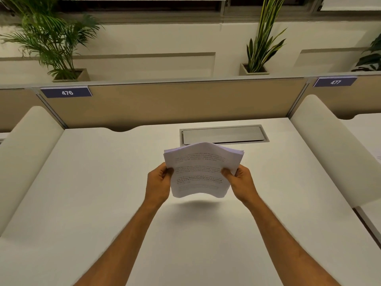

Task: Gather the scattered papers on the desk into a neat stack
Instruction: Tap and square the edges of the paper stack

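A bundle of printed white papers hangs above the middle of the white desk, its sheets bowed and its edges roughly even. My left hand grips the bundle's left edge with the thumb on top. My right hand grips the right edge the same way. The papers cast a soft shadow on the desk just below them, so they are lifted off the surface. No loose sheets lie on this desk.
A closed metal cable hatch is set into the desk behind the papers. Padded white dividers stand at both sides, a tan partition at the back. A sheet's corner shows on the neighbouring desk at right.
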`<state>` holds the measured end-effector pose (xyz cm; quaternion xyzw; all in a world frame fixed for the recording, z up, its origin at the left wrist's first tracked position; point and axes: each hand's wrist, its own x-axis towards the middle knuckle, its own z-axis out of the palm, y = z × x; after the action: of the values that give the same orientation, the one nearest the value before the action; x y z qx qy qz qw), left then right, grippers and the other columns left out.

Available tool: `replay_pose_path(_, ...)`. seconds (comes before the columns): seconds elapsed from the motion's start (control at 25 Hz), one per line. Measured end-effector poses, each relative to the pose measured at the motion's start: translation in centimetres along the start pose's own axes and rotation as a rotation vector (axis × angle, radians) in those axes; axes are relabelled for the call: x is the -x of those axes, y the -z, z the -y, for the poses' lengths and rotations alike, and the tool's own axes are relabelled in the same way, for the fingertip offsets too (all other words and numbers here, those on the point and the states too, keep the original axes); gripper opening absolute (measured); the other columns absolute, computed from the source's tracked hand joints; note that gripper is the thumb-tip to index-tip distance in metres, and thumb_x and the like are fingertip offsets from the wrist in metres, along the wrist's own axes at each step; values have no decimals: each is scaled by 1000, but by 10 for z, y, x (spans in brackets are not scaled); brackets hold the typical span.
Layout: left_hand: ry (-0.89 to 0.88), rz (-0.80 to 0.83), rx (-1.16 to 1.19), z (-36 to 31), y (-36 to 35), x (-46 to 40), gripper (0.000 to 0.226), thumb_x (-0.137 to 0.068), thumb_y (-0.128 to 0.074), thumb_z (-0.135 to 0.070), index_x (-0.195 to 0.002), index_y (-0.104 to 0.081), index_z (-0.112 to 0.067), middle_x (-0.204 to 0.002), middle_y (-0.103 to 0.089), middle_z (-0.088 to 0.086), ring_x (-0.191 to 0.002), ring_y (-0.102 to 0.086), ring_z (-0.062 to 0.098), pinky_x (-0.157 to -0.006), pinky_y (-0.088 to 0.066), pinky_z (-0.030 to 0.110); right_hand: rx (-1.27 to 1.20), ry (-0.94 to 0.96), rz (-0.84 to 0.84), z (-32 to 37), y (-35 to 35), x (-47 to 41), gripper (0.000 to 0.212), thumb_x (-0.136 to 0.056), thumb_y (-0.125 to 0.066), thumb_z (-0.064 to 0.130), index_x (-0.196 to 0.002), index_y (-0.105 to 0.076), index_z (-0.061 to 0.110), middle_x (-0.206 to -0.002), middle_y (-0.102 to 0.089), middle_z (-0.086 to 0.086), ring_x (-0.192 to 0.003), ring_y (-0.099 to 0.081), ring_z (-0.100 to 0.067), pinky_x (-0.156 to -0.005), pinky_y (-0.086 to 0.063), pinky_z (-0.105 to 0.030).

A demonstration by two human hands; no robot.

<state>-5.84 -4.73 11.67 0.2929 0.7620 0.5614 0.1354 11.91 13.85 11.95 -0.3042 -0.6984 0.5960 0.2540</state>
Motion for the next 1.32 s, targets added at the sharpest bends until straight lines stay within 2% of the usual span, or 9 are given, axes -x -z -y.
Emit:
replay_pose_path(0.16, 38, 98, -81, 36, -10, 13, 48, -102, -48, -6, -100, -66, -50, -96, -71, -31, -93, -68, -2, -71, -54, 13, 157, -153, 79, -43, -4, 9, 22, -99, -56, 9, -116, -69, 15, -110, -74, -4, -103, -69, -24, -80, -59, -31)
replay_pose_path(0.24, 82, 141, -119, 56, -15, 12, 38, -103, -46, -4, -101, -67, -36, -93, -70, -33, -89, -67, -1, -72, -55, 19, 279, -210, 130, -61, -9, 8, 28, -100, -49, 7, -122, -64, 13, -117, -70, -5, -108, -66, -27, -83, -57, -31)
replay_pose_path(0.36, 136, 102, -139, 67, -16, -4, 28, -102, -51, -7, -99, -70, -28, -88, -73, -24, -83, -69, 3, -74, -60, 26, 329, -201, 93, -62, -10, -6, 27, -101, -46, 8, -118, -64, 17, -115, -70, -4, -103, -66, -25, -79, -58, -32)
replay_pose_path(0.56, 210, -36, -65, 59, 4, -43, 31, -93, -67, -11, -88, -73, -41, -84, -76, -24, -79, -74, 3, -71, -61, 25, 242, -214, 53, -42, -21, -42, 21, -95, -58, 7, -112, -69, 13, -107, -74, -1, -95, -73, -20, -79, -63, -38)
replay_pose_path(0.64, 248, -88, -57, 59, 18, -67, 27, -92, -69, -9, -89, -75, -36, -84, -77, -18, -77, -74, 6, -71, -63, 29, 210, -245, 70, -31, -31, -69, 17, -94, -61, 9, -109, -69, 9, -107, -75, -4, -92, -74, -22, -78, -64, -43)
replay_pose_path(0.76, 294, -135, -100, 68, 38, -102, 16, -92, -69, -10, -97, -77, -23, -92, -77, -6, -81, -75, 14, -76, -64, 37, 189, -287, 152, -19, -55, -110, 21, -93, -57, 5, -111, -68, 7, -107, -76, -5, -90, -75, -22, -66, -64, -37)
replay_pose_path(0.92, 320, -146, -161, 93, 59, -147, 14, -94, -68, -12, -103, -78, -15, -97, -77, -2, -84, -74, 16, -80, -63, 39, 146, -331, 229, -15, -92, -161, 34, -90, -52, -1, -117, -68, 9, -108, -77, -4, -90, -76, -22, -62, -62, -35)
replay_pose_path(1.16, 433, -149, -214, 148, 78, -211, 11, -94, -68, -13, -101, -77, -15, -95, -73, -1, -84, -72, 22, -84, -61, 42, 150, -457, 272, -51, -145, -229, 26, -92, -56, -2, -116, -66, 2, -106, -76, -15, -90, -75, -33, -68, -62, -43)
replay_pose_path(1.32, 493, -135, -264, 185, 77, -239, 14, -94, -67, -13, -103, -78, -11, -98, -75, 2, -81, -70, 22, -84, -61, 39, 173, -513, 299, -79, -168, -262, 25, -91, -59, -5, -115, -64, -3, -107, -74, -20, -87, -74, -34, -65, -62, -42)
